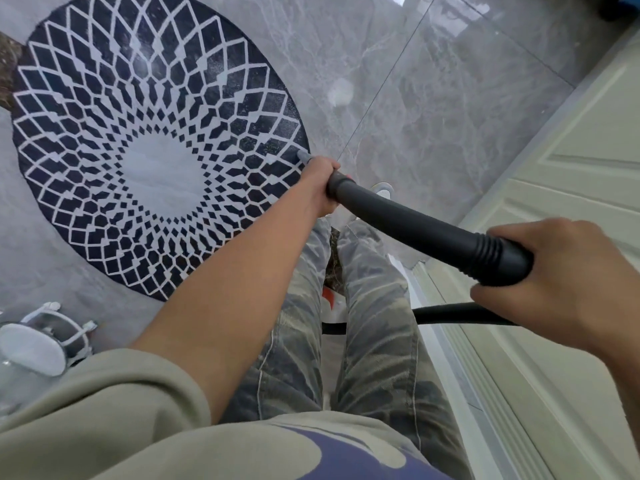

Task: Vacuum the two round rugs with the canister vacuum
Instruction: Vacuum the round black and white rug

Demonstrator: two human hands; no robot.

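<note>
A round rug (104, 140) with a dark blue and white diamond pattern lies on the grey tiled floor, filling the upper left. The black vacuum wand (408, 220) slants from lower right up to the rug's right edge, where its grey nozzle tip (304, 156) touches the rug. My left hand (320, 183) grips the wand near the tip. My right hand (568, 285) grips the ribbed rear end of the wand, and the black hose (457, 315) runs off beneath it. A second rug's brown edge (8, 71) shows at the far left.
A cream panelled door or wall (571, 188) runs along the right side. A white frame object (45, 341) stands on the floor at lower left. My legs in camouflage trousers (346, 323) stand between them, with something white and orange low behind them.
</note>
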